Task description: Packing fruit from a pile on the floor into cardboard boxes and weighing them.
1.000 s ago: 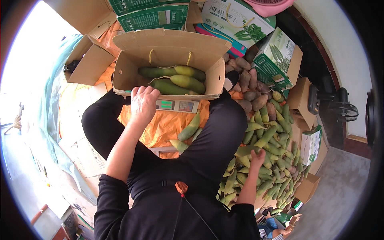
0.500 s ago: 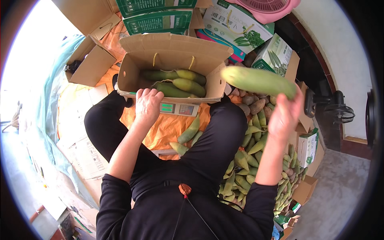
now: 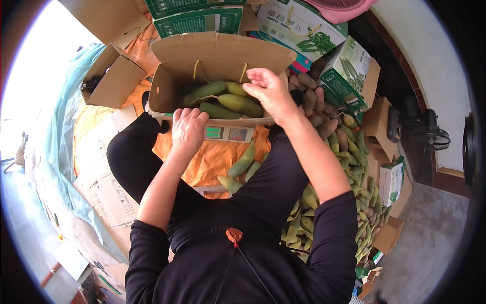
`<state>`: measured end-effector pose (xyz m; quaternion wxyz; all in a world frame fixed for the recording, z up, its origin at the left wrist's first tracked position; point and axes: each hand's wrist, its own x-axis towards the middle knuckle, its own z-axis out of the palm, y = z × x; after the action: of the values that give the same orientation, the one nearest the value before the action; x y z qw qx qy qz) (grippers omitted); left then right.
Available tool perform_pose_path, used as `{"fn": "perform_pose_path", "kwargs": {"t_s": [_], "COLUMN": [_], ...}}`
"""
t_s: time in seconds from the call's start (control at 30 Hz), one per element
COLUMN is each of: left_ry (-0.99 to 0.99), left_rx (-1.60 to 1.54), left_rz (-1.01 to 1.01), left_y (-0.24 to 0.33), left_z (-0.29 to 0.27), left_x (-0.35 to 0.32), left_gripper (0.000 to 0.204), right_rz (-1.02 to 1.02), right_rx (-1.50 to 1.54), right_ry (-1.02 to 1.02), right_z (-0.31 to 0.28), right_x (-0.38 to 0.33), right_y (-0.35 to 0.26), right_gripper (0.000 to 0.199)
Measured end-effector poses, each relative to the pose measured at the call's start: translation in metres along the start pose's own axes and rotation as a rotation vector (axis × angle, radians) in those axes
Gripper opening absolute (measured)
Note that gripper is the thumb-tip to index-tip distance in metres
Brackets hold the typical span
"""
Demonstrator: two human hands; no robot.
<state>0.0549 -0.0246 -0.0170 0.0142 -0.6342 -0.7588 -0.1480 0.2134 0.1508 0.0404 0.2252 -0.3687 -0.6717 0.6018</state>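
An open cardboard box (image 3: 223, 48) sits on a digital scale (image 3: 238, 134) between my legs. Several long green radishes (image 3: 242, 105) lie inside it. My left hand (image 3: 188, 129) is at the box's near edge on the left, fingers hooked over the rim. Over the box's right side is my right hand (image 3: 270, 91), empty, thumb and fingers apart, next to a yellow cord handle (image 3: 243, 72). It covers the right end of the radishes. A few loose radishes (image 3: 241, 161) lie on the orange sheet below the scale.
A large pile of green radishes (image 3: 364, 202) spreads beside my right leg, with reddish-brown tubers (image 3: 319, 104) beyond it. Green-and-white cartons (image 3: 349, 71) and a pink basket (image 3: 339, 7) stand at the far right. A small black fan (image 3: 430, 136) is farther right; an open carton (image 3: 119, 78) is at left.
My right hand has swung left from the right side to over the box and let go of a green radish, now among those inside. The left hand stays on the rim.
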Motion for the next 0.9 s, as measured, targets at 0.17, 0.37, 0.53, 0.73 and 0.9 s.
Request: {"fn": "perform_pose_path", "kwargs": {"t_s": [0.17, 0.37, 0.53, 0.73, 0.9], "left_ry": [-0.029, -0.003, -0.050, -0.085, -0.097], "left_rx": [0.051, 0.072, 0.074, 0.090, 0.106], "left_rz": [0.005, 0.028, 0.036, 0.022, 0.010], "left_y": [-0.001, 0.000, 0.001, 0.007, 0.009], "left_z": [0.003, 0.003, 0.001, 0.003, 0.001], "left_x": [0.001, 0.002, 0.001, 0.004, 0.005], "left_gripper": [0.010, 0.011, 0.012, 0.014, 0.015], "right_rz": [-0.037, 0.227, 0.483, 0.690, 0.766], "right_rx": [0.105, -0.008, -0.242, -0.581, -0.690], "right_ry": [0.160, 0.562, 0.687, 0.520, 0.457], "right_z": [-0.088, -0.170, -0.177, -0.152, -0.131], "right_x": [-0.060, -0.149, -0.230, -0.311, -0.300], "right_y": [-0.006, 0.078, 0.194, 0.312, 0.320], "right_gripper": [0.024, 0.023, 0.022, 0.023, 0.035]}}
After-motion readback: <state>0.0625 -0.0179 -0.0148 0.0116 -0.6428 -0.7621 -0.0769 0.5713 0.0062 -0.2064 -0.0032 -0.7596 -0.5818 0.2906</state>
